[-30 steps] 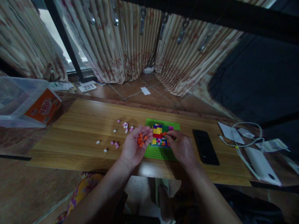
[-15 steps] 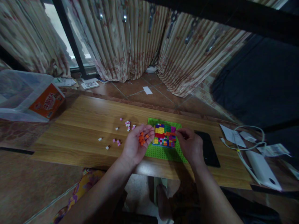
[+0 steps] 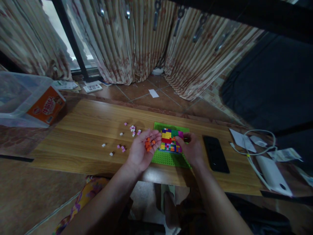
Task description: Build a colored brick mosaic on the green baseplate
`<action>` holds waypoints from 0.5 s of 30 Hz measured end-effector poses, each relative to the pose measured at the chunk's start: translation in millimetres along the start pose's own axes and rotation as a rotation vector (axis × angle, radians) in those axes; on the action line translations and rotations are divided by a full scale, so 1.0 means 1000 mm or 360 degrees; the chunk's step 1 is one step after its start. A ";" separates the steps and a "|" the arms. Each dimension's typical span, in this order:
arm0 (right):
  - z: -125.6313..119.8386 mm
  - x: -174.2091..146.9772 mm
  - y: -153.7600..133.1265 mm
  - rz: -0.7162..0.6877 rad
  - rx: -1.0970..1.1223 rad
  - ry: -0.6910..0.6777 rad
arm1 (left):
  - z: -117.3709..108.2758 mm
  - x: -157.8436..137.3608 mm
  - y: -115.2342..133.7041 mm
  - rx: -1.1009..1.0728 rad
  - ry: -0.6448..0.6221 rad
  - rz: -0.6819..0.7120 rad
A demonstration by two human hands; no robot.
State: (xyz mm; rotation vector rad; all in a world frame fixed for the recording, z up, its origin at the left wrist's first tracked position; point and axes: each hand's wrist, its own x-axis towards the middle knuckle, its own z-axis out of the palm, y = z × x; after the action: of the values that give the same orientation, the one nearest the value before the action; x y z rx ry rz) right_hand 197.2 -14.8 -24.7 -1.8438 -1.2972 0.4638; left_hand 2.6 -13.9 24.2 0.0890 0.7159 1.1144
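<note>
My left hand (image 3: 140, 151) is palm up and cupped, with several small orange toy bricks (image 3: 148, 144) lying in it. Its fingertips reach the left edge of a multicoloured block of toy bricks (image 3: 167, 135) built on a green baseplate (image 3: 171, 160). Over the right part of that block is my right hand (image 3: 193, 148), thumb and fingers drawn together by the orange row. Whatever sits between those fingertips is hidden. Yellow, red, green, purple and blue bricks show in the block.
Loose pink and white bricks (image 3: 132, 128) lie scattered left of my left hand. A black phone (image 3: 215, 154) is on the wooden table (image 3: 97, 116) to the right, with a white cable (image 3: 262, 133) and a white power strip (image 3: 274, 176) beyond. At the far left stands a clear plastic bin (image 3: 17, 98).
My right hand has moved left from the block's right edge, over its right part, thumb now at the orange row. The left hand stays cupped around the orange bricks. The view has shifted slightly.
</note>
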 end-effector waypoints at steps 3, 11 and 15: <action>0.002 0.002 0.000 0.0042 0.0083 -0.0008 | 0.000 0.000 0.000 0.0004 0.0004 -0.0010; 0.002 0.003 0.004 0.0045 0.0152 -0.0027 | 0.002 -0.001 -0.004 0.0082 -0.0111 -0.0067; -0.008 0.001 -0.003 0.0029 0.0233 0.0059 | 0.003 -0.004 -0.006 0.0077 -0.0205 -0.0132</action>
State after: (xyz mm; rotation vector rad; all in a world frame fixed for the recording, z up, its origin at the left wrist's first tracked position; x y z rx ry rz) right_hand 201.1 -16.5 -17.7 -1.7357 -1.1907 0.5185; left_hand 8.1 -19.1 26.5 0.1695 0.6258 1.0027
